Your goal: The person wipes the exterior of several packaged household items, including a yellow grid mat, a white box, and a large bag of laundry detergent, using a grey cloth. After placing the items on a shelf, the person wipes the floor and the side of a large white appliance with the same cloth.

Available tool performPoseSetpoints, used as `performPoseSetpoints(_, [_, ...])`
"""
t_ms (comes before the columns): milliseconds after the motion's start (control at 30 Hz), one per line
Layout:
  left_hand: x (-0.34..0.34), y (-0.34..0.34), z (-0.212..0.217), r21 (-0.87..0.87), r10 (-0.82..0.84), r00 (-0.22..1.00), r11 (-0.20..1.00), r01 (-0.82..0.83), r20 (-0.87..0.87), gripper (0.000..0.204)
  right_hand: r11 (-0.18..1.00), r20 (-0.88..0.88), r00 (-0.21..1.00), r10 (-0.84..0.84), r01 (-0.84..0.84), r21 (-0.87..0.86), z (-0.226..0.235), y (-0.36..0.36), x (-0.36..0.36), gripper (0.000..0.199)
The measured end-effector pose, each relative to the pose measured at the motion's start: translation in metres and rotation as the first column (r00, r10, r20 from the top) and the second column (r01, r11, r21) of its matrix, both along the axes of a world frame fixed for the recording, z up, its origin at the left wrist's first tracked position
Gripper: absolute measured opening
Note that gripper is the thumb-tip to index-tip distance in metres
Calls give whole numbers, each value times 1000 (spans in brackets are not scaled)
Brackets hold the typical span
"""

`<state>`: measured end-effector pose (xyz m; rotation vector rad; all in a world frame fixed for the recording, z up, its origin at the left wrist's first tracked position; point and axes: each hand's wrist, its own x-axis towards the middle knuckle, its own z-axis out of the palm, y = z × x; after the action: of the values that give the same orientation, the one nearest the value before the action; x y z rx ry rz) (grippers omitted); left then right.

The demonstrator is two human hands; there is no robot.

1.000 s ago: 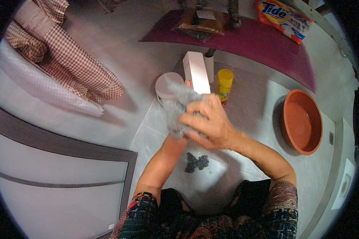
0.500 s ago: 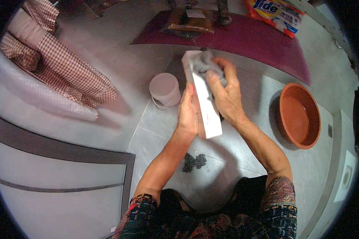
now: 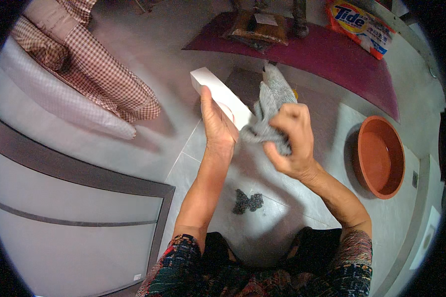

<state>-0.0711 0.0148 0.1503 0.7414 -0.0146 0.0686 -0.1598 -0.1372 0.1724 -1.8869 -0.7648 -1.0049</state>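
Note:
A long white box-shaped piece [image 3: 228, 97] is tilted in front of me, its far end to the left. My left hand [image 3: 218, 126] grips it along the near left side, thumb raised against its edge. My right hand [image 3: 297, 141] is closed on a grey cloth [image 3: 278, 94], part of which stretches up and away from the fingers. A lower fold of the cloth hangs by the near end of the white piece; I cannot tell if they touch. The right fingers are slightly blurred.
A brown-orange basin [image 3: 380, 157] stands on the right. A purple-topped ledge [image 3: 327, 64] at the back bears a detergent bag [image 3: 362, 27] and a brown packet [image 3: 259, 27]. Checked fabric [image 3: 104, 69] hangs at left, above a grey-framed panel [image 3: 84, 198]. Dark scraps [image 3: 247, 202] lie on the floor.
The cloth has come away from the white piece's face and now hangs more unfolded, lower right. The piece has turned and shifted left, and the small white bucket has dropped out of sight.

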Motion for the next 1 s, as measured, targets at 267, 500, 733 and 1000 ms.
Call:
performPoseSetpoints(267, [-14, -7, 19, -205, -280, 956, 944, 257, -89, 36, 927, 322, 942, -99, 205, -315, -51, 3, 10, 36])
performPoseSetpoints(500, [-21, -13, 25, -192, -306, 951, 931, 311, 55, 45, 970, -316, 928, -199, 234, 74, -61, -37, 35, 36])
performPoseSetpoints(733, [-42, -21, 24, -148, -457, 888, 875, 460, 57, 48, 972, -153, 961, 231, -221, 81, 16, -1, 3, 39])
performPoseSetpoints(1000, [-41, -28, 4, -42, -450, 891, 893, 449, -54, 48, 967, -279, 956, -90, 151, 205, -5, -17, 37, 35])
